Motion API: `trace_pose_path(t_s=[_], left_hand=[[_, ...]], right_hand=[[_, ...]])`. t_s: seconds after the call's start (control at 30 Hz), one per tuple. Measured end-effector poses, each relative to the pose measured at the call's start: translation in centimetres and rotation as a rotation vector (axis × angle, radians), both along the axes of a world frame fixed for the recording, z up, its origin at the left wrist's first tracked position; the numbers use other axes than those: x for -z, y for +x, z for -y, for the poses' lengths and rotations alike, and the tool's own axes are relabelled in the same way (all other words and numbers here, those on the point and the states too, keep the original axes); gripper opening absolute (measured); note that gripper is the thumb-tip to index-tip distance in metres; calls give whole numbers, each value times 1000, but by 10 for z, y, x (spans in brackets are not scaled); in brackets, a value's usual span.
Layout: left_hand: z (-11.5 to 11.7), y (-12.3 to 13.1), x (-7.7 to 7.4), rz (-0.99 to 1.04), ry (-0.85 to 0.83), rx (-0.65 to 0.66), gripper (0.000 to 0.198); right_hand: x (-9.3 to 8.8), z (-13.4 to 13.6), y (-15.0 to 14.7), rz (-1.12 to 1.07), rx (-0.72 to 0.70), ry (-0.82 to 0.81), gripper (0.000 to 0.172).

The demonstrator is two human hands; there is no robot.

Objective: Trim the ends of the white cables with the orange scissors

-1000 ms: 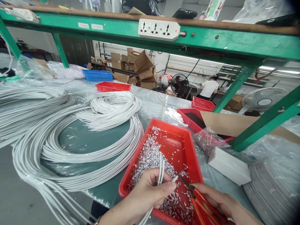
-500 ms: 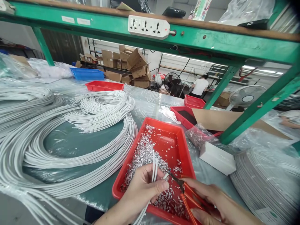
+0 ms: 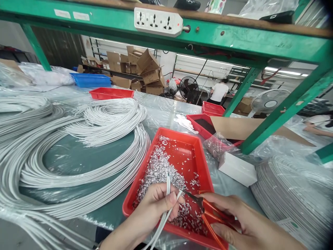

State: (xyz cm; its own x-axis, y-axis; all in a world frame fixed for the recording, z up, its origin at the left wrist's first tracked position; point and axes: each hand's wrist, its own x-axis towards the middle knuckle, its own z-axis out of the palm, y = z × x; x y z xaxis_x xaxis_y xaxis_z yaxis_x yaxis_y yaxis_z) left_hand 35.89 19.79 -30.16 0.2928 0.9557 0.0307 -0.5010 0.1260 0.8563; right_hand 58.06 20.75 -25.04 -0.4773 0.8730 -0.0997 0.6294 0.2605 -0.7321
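Observation:
My left hand (image 3: 157, 208) is closed on a few white cables (image 3: 162, 222), pinched between thumb and fingers. Two cable ends point upward, while another slants right toward the cutters. In my right hand (image 3: 234, 215) are orange-handled cutting pliers (image 3: 210, 227), fingers and thumb around the grips. Their dark jaws are at the tip of the slanting cable; whether they close on it is too small to tell. Both hands are above the near half of a red tray (image 3: 182, 151) with many small silvery metal pieces (image 3: 160, 166) scattered and heaped inside.
Big coils of white cable (image 3: 104, 177) lie on the left of the table, and a wrapped cable coil (image 3: 286, 194) sits right. A white box (image 3: 237, 169) and plastic bag (image 3: 218, 144) are beyond the tray. A green frame (image 3: 221, 38) with a power strip (image 3: 158, 21) spans above.
The view has shifted slightly, so the surroundings appear a little higher and further left. The slanting cable now shows in front of my left thumb, its tip still at the pliers' jaws.

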Motion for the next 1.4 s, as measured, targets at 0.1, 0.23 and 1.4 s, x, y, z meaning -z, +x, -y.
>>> trace_pose_path(t_s=[0.1,0.23,1.4], left_hand=[[0,2,-4,-72,-42,-105,30],[1,4,-12,-119,-75,-165,33],[0,0,-10,-248,9,-53,30]], right_hand=[[12,-4,6,-79,-61,-48,60],[31,-7,18,-105,-190,38,74],[19,-20,-52,-850,-91,-178,42]])
